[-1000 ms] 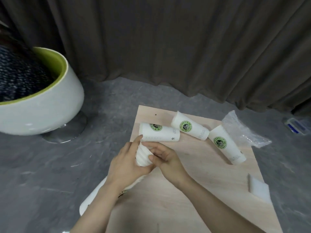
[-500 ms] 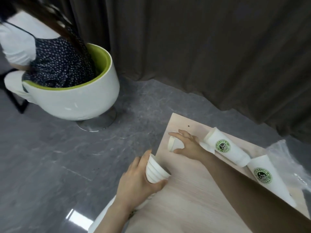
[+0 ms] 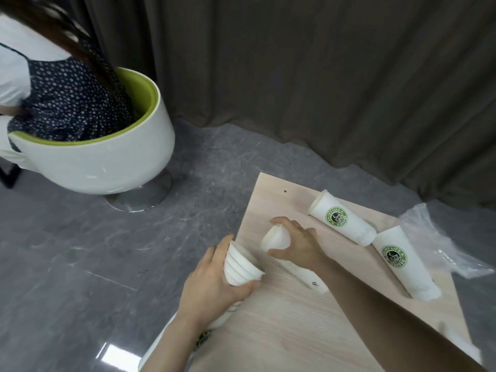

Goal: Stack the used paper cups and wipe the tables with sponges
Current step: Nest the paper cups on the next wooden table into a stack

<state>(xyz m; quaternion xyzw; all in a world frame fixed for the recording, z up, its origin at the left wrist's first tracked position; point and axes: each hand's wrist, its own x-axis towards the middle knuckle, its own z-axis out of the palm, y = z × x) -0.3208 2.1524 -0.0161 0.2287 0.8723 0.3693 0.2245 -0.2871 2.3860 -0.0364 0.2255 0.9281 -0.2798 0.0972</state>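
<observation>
Wood table (image 3: 308, 326): pale grain; its left edge runs from the far corner down toward the viewer, with grey floor (image 3: 107, 251) open beyond it.
Left hand (image 3: 212, 285): fingers and thumb are wrapped round a stack (image 3: 239, 267) of nested white cups, held at the table's left edge with the rims tilted up and to the right.
Right hand (image 3: 298, 244): a single cup (image 3: 276, 238) is gripped near its rim between curled fingers and thumb; its body runs back under the wrist over the tabletop.
Gap: the stack and the single cup are just beside each other, not touching; the two hands are kept apart.
Far cups: a logo cup (image 3: 341, 220) is laid on its side near the far edge, and a second one (image 3: 402, 267) is laid beside it toward the right edge (both carry a green round logo).
Bag (image 3: 440, 240): clear plastic, crumpled, overhanging the right edge.
Open room: bare wood is seen between the hands and the near edge.
Chair (image 3: 107, 157): white shell with a green lining, occupied by a seated person (image 3: 59, 95), well apart from the table across the floor.
Curtain (image 3: 322, 76): dark, hung behind the table's far edge.
</observation>
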